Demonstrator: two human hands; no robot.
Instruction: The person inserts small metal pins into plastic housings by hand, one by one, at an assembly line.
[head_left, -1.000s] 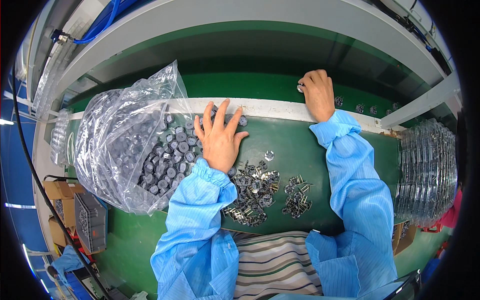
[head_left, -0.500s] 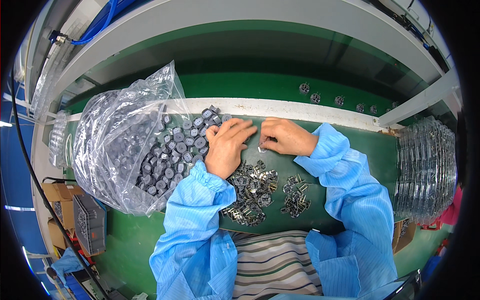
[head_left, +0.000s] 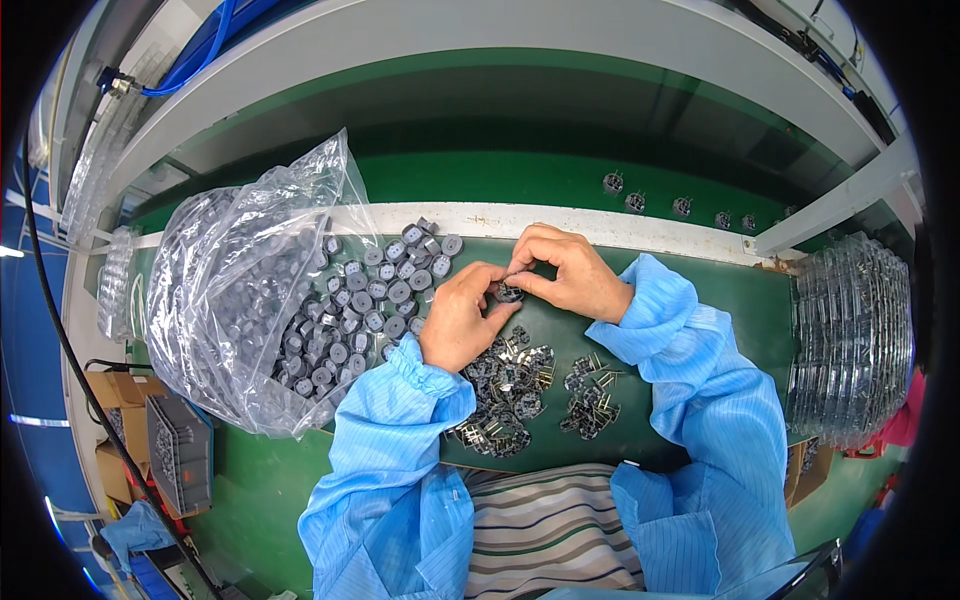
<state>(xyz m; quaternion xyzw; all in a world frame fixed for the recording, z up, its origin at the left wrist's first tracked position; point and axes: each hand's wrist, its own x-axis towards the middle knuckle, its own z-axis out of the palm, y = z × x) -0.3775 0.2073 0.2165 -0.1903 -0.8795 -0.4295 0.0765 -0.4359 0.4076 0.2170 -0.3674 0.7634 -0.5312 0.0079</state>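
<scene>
My left hand (head_left: pixel 462 312) pinches a small dark round plastic part (head_left: pixel 509 292) between thumb and fingers, just above the green worktop. From the right, my right hand (head_left: pixel 572 276) meets it, thumb and forefinger closed at the part's upper edge; what lies between those fingertips is mostly hidden. Left of my hands, many grey round plastic housings (head_left: pixel 375 290) spill from a large clear plastic bag (head_left: pixel 235 300). Nearer my body lies a heap of small black parts with metal pins (head_left: pixel 508 385), and to its right sits a smaller pile of such pinned parts (head_left: pixel 592 405).
Beyond a white rail (head_left: pixel 450 217), several round pinned pieces (head_left: pixel 635 203) stand in a row on a green surface. Stacked clear plastic trays (head_left: pixel 850 340) rise at the right end. A grey crate (head_left: pixel 180 450) and cardboard boxes (head_left: pixel 120 420) sit at lower left.
My left hand has come away from the grey housings and moved right and down. Both hands now meet at the round part, and my right fingertips have shifted slightly left.
</scene>
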